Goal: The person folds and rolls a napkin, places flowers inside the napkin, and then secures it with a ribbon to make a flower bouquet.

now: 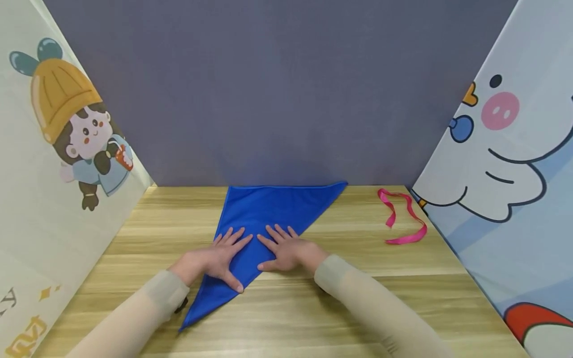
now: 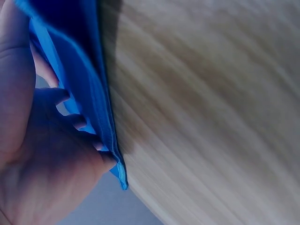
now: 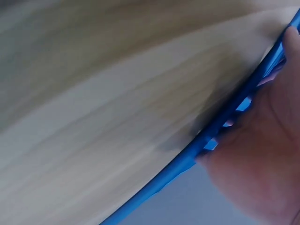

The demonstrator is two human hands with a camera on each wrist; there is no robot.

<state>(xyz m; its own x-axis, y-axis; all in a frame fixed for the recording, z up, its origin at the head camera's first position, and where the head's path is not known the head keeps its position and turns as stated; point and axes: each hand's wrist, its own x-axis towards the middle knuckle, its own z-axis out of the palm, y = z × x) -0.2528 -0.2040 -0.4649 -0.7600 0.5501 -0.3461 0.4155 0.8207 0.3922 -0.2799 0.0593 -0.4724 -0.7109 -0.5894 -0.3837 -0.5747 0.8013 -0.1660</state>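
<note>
A blue cloth [image 1: 273,204], folded into a triangle, lies on the wooden table. Its long slanted edge runs from the near left corner up to the back right. My left hand [image 1: 219,259] rests on the cloth's left part with fingers spread and the thumb at the slanted edge. Beside it my right hand [image 1: 286,251] lies on the cloth at that same edge, fingers straight and spread. In the left wrist view, layered borders of the blue cloth [image 2: 93,89] show by the fingers. The right wrist view shows the cloth's folded edge [image 3: 187,152] along the hand.
A pink ribbon [image 1: 414,219] lies loosely curved on the right side of the wooden table [image 1: 340,318]. A grey panel [image 1: 286,89] stands along the back edge. Printed white panels [image 1: 27,209] rise at the left and right sides.
</note>
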